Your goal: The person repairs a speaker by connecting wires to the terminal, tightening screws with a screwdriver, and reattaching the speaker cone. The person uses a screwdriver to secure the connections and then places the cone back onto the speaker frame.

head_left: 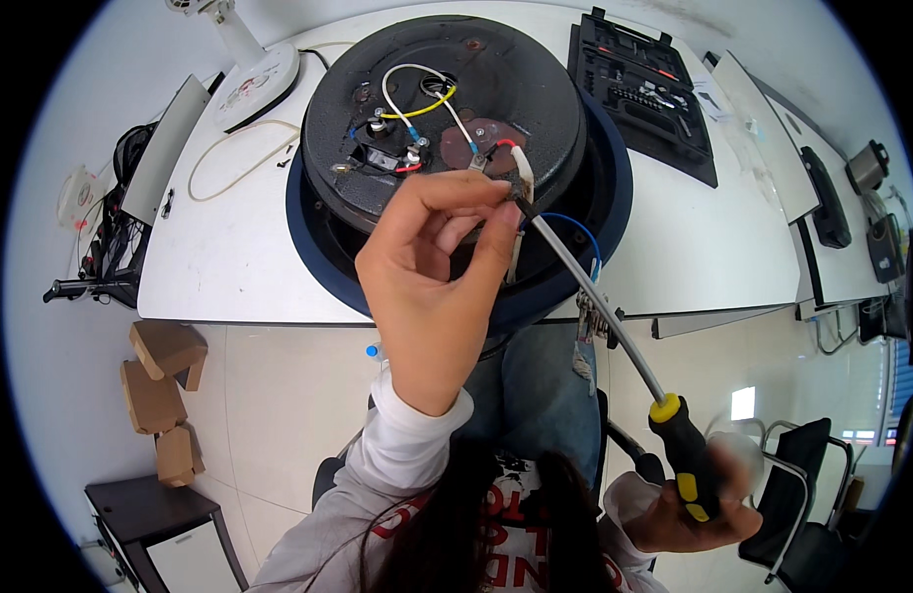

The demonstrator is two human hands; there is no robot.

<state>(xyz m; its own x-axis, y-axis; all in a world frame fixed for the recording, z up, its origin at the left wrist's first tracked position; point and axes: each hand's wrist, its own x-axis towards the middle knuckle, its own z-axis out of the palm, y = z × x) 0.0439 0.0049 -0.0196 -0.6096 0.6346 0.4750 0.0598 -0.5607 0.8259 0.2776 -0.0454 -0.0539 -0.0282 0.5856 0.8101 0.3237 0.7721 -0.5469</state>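
Observation:
My left hand point(427, 287) is over the front rim of a dark round metal plate point(368, 59), its thumb and forefinger pinched at the dark tip of a long screwdriver point(595, 296); whatever small piece is between them is too small to make out. My right hand point(713, 504) grips the yellow-and-black handle point(686, 455) at lower right, slightly blurred. On the plate are white, yellow and red-ended wires point(409, 67), metal terminals and a small black component point(382, 158). The plate rests in a dark blue round housing point(610, 188), with a blue wire hanging near the screwdriver.
The white table point(713, 257) carries an open black tool case point(639, 104) at back right and a white stand point(254, 84) at back left with a cord. Cardboard boxes point(155, 395) and a dark cabinet point(150, 499) are at lower left. Black chairs point(792, 494) stand at lower right.

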